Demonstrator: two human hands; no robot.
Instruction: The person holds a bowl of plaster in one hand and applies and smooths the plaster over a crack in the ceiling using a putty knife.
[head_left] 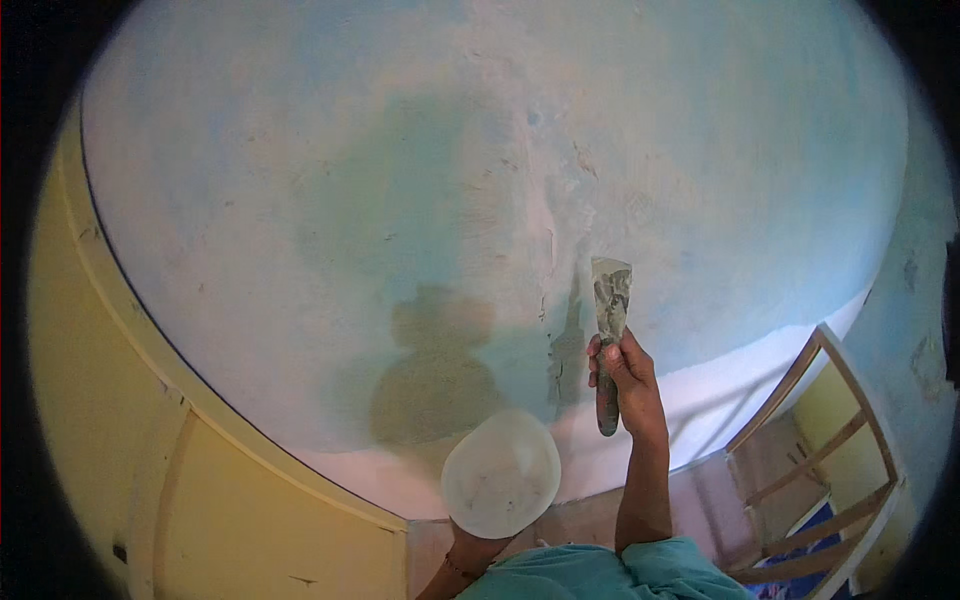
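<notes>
My right hand (627, 375) grips the dark handle of a putty knife (612, 300), held upright with pale filler smeared over its metal blade. Low in the middle, my left hand (480, 540) holds a round, white translucent plastic container (500, 470) from beneath; its fingers are mostly hidden under it. The knife is in front of a patchy pale blue-white wall (700, 170), near a rough vertical cracked strip (545, 260) in the plaster.
A yellow door (260, 500) and its frame run along the left. At lower right stands a wooden frame (860, 420) with crossbars, beside a blue patterned item (815, 530) low down. The floor (705, 500) shows along the wall's foot.
</notes>
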